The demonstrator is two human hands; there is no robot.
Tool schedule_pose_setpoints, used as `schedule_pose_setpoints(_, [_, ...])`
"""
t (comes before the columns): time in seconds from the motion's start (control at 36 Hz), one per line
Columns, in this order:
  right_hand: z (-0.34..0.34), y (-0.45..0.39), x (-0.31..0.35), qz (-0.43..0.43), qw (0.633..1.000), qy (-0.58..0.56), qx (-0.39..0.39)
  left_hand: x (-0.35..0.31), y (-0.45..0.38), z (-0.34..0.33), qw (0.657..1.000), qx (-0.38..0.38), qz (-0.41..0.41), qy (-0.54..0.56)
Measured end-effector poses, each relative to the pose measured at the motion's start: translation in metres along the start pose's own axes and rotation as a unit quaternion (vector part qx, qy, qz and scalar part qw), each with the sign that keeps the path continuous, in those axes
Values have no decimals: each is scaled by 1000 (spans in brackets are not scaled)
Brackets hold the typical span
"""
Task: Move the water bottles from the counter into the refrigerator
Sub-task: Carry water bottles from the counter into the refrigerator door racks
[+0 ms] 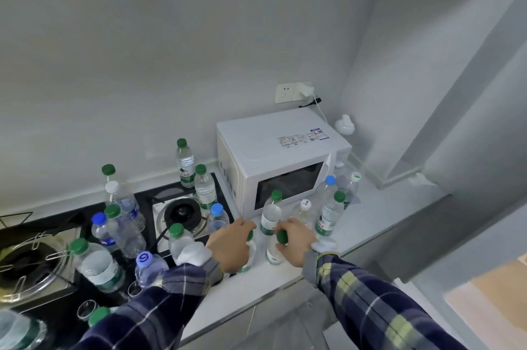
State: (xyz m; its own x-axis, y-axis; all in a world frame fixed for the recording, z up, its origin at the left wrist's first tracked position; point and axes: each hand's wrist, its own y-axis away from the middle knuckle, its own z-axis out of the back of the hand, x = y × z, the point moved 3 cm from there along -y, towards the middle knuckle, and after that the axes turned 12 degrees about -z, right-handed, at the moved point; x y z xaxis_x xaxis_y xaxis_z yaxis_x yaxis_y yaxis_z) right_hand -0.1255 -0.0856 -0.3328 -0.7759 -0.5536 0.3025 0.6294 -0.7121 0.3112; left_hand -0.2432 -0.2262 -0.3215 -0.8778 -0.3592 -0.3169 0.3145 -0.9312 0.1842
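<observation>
Where the black gas hob (85,224) fills the left of the counter (285,272), water bottles with green, blue and white caps stand crowded on and around its burners. Left hand (231,247) curls round the top of a green-capped bottle (247,261) at the hob's right edge. Just beside it, right hand (296,241) grips the green cap of a second bottle (275,254). Hands near each other, not touching. Behind them, more bottles upright before a white microwave (282,161). Refrigerator not in view.
</observation>
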Motion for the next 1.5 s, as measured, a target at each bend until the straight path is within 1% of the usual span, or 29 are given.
schedule_pose_setpoints(0.06, [-6,2,-1,5,1000,-11,5,0,-1,-4,1000,-6,4,-8])
schedule_pose_setpoints(0.19, [0,11,-8,-6,998,-54,-26,-1,-3,-7,1000,-20,-9,-14])
schedule_pose_setpoints(0.25, [5,20,-17,-21,996,-79,-39,-7,-7,-7,999,-17,-40,-7])
schedule_pose_setpoints(0.36, [22,37,-26,-29,994,-94,-53,-19,-6,-1,997,-23,-72,4])
schedule_pose_setpoints(0.5, [40,80,-59,-93,984,-130,-84,-57,-10,2,987,-19,-155,29])
schedule_pose_setpoints(0.53, [41,81,-59,-88,983,-133,-87,-57,-8,6,987,-21,-153,36])
schedule_pose_setpoints(0.58, [44,107,-79,-121,975,-149,-114,-83,-8,5,979,-21,-199,37])
schedule_pose_setpoints(0.61, [48,109,-76,-122,973,-155,-121,-82,-7,9,979,-27,-200,39])
schedule_pose_setpoints(0.69, [54,140,-95,-159,954,-191,-169,-108,-4,12,968,-31,-244,58])
schedule_pose_setpoints(0.72, [58,144,-94,-158,950,-201,-180,-107,-5,14,966,-36,-243,74])
schedule_pose_setpoints(0.75, [61,164,-104,-179,939,-216,-199,-122,-4,12,959,-34,-268,82])
schedule_pose_setpoints(0.78, [64,168,-105,-173,935,-228,-212,-123,-3,15,958,-42,-268,90])
schedule_pose_setpoints(0.83, [67,200,-123,-206,912,-257,-243,-147,-1,15,945,-36,-312,91])
schedule_pose_setpoints(0.86, [73,206,-124,-212,906,-267,-251,-150,-1,17,943,-40,-318,92])
schedule_pose_setpoints(0.89, [73,225,-134,-231,892,-270,-280,-165,2,16,936,-35,-338,92])
schedule_pose_setpoints(0.97, [80,257,-148,-262,855,-284,-347,-183,3,17,921,-37,-373,102])
schedule_pose_setpoints(1.03, [82,276,-157,-279,836,-286,-376,-195,5,18,915,-37,-386,113])
schedule_pose_setpoints(1.11, [86,316,-169,-312,799,-278,-432,-223,12,16,895,-32,-430,112])
schedule_pose_setpoints(1.19, [86,333,-178,-325,778,-269,-466,-239,15,16,890,-23,-441,113])
schedule_pose_setpoints(1.31, [86,364,-193,-349,746,-218,-523,-270,23,14,868,-8,-483,111])
schedule_pose_setpoints(1.39, [84,375,-205,-363,738,-174,-542,-289,30,12,857,-3,-502,116])
schedule_pose_setpoints(1.5, [82,379,-213,-382,735,-124,-546,-307,39,15,847,-3,-518,116])
